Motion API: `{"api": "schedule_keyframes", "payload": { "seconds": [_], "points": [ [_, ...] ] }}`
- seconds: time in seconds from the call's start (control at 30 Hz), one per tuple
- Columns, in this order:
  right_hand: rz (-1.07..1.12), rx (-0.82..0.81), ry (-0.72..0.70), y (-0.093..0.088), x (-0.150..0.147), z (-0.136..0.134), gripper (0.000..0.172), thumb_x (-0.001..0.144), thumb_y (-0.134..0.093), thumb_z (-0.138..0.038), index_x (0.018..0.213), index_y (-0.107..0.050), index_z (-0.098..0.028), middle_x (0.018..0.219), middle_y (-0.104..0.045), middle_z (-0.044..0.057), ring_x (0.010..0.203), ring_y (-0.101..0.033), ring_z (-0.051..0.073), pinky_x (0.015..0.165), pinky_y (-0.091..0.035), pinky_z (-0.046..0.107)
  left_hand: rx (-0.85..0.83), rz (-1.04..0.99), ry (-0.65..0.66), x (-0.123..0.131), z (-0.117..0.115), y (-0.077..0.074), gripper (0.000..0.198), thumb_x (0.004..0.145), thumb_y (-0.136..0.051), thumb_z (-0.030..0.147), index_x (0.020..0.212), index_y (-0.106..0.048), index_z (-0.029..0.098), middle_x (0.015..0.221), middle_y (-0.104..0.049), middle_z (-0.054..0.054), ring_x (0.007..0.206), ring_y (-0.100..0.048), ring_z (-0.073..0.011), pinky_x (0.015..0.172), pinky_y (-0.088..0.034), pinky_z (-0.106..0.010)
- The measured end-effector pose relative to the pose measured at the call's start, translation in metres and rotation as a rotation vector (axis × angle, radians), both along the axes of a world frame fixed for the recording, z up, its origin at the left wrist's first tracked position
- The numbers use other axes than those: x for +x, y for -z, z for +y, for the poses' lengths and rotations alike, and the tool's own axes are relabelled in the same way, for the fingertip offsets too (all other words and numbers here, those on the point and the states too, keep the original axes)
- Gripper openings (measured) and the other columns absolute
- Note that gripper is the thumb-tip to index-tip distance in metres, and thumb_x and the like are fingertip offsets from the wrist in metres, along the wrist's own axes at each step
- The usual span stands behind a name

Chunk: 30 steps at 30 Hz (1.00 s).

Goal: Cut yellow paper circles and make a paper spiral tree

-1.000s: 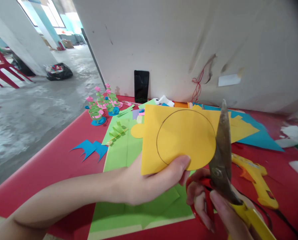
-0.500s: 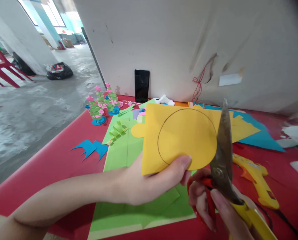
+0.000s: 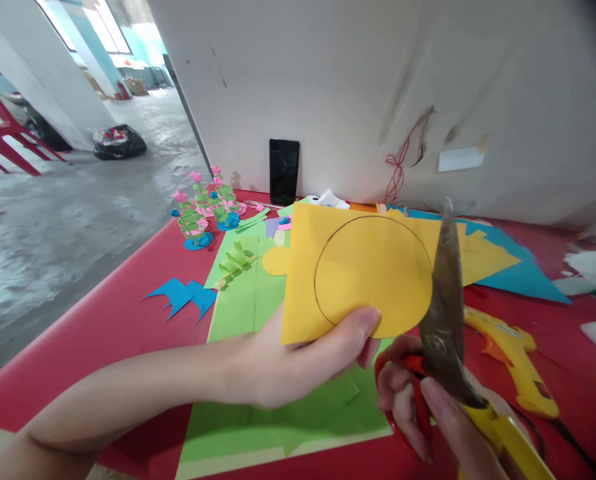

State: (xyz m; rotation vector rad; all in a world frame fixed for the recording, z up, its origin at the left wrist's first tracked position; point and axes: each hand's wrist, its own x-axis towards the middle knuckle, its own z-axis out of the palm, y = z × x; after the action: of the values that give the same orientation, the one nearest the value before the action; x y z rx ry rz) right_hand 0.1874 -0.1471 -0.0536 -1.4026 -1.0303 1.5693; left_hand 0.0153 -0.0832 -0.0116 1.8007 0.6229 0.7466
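Observation:
My left hand pinches a sheet of yellow paper by its lower edge, thumb on the front. A circle is drawn on the sheet in dark line, and the lower right side follows the line as a cut curve. In my right hand is a pair of scissors with one red and one yellow handle. The blades point up at the paper's right edge and look nearly closed. Green paper lies beneath both hands, with a small yellow paper disc behind the sheet.
A yellow glue gun lies at the right on the red table. Blue paper cutouts and small paper flower stands are at the left. A black phone leans on the wall. Blue paper lies at the back right.
The yellow paper has shifted very slightly up and left with my left hand. The scissors have barely moved.

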Motion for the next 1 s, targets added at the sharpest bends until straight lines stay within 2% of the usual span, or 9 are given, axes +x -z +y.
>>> {"api": "schedule_keyframes", "payload": {
  "seconds": [0.1,0.17,0.23,0.37,0.6,0.67,0.83,0.93,1.0],
  "points": [
    [0.164,-0.091,-0.019,0.007,0.005,0.009,0.018,0.066,-0.058,-0.039,0.066,-0.052,-0.022,0.052,-0.06,0.001,0.042,-0.054,0.013,0.04,-0.042,0.022,0.009,0.006,-0.008,0.0,0.0,0.0,0.038,0.091,-0.028,0.02,0.056,-0.042,0.016,0.049,-0.042,0.005,0.045,-0.042,-0.0044,0.047,-0.039,-0.014],
    [0.187,-0.072,0.043,0.01,0.006,0.011,0.019,0.068,-0.058,-0.039,0.066,-0.051,-0.021,0.052,-0.061,0.0,0.035,-0.047,0.008,0.034,-0.035,0.019,0.008,0.003,-0.011,0.0,0.0,0.001,0.038,0.091,-0.028,0.02,0.056,-0.042,0.016,0.049,-0.042,0.005,0.045,-0.042,-0.0043,0.047,-0.038,-0.013],
    [0.241,-0.097,-0.008,0.011,0.01,0.011,0.023,0.067,-0.063,-0.04,0.068,-0.052,-0.02,0.054,-0.063,0.001,0.031,-0.043,0.006,0.032,-0.032,0.018,0.007,-0.002,-0.011,0.0,0.0,0.001,0.038,0.091,-0.028,0.02,0.056,-0.042,0.016,0.049,-0.042,0.004,0.045,-0.041,-0.0043,0.047,-0.038,-0.013],
    [0.361,-0.142,-0.196,0.015,0.024,0.014,0.035,0.065,-0.07,-0.047,0.081,-0.057,-0.018,0.064,-0.068,0.004,0.043,-0.058,0.013,0.041,-0.046,0.022,0.003,-0.009,-0.011,0.0,0.0,0.001,0.038,0.091,-0.028,0.02,0.056,-0.043,0.015,0.05,-0.042,0.004,0.046,-0.041,-0.0044,0.047,-0.038,-0.013],
    [0.211,-0.163,-0.186,0.013,0.024,0.014,0.033,0.063,-0.065,-0.05,0.074,-0.054,-0.021,0.061,-0.065,0.003,0.041,-0.054,0.013,0.037,-0.045,0.022,-0.036,-0.015,-0.011,0.0,0.001,0.001,0.039,0.091,-0.029,0.022,0.055,-0.042,0.016,0.048,-0.042,0.005,0.044,-0.041,-0.0047,0.047,-0.038,-0.014],
    [0.122,-0.139,-0.13,0.013,0.023,0.012,0.04,0.058,-0.059,-0.059,0.073,-0.052,-0.022,0.059,-0.065,0.005,0.044,-0.057,0.016,0.038,-0.047,0.024,-0.047,-0.023,-0.016,0.0,0.001,0.001,0.038,0.09,-0.031,0.021,0.054,-0.041,0.016,0.048,-0.041,0.005,0.044,-0.04,-0.0048,0.047,-0.039,-0.015],
    [0.178,-0.191,0.047,0.01,0.015,0.006,0.06,0.041,-0.059,-0.073,0.071,-0.055,-0.022,0.052,-0.063,0.007,0.044,-0.057,0.017,0.039,-0.047,0.022,-0.035,-0.028,-0.019,0.001,0.0,0.002,0.038,0.09,-0.03,0.021,0.054,-0.042,0.016,0.047,-0.041,0.005,0.043,-0.04,-0.0043,0.045,-0.038,-0.014],
    [0.041,-0.14,0.18,0.001,-0.002,-0.003,0.047,0.053,-0.066,-0.064,0.07,-0.057,-0.021,0.049,-0.06,0.001,0.044,-0.054,0.01,0.04,-0.042,0.014,-0.004,-0.031,-0.009,0.001,0.0,0.003,0.037,0.091,-0.029,0.022,0.057,-0.043,0.016,0.049,-0.043,0.004,0.043,-0.041,-0.004,0.042,-0.037,-0.013],
    [-0.076,-0.009,0.383,-0.006,-0.016,-0.008,0.036,0.063,-0.065,-0.056,0.066,-0.056,-0.022,0.047,-0.056,-0.003,0.044,-0.052,0.008,0.042,-0.041,0.011,0.019,-0.025,-0.003,0.002,0.0,0.003,0.036,0.091,-0.029,0.021,0.058,-0.043,0.016,0.049,-0.043,0.004,0.043,-0.041,-0.0041,0.042,-0.037,-0.013]
  ]
}}
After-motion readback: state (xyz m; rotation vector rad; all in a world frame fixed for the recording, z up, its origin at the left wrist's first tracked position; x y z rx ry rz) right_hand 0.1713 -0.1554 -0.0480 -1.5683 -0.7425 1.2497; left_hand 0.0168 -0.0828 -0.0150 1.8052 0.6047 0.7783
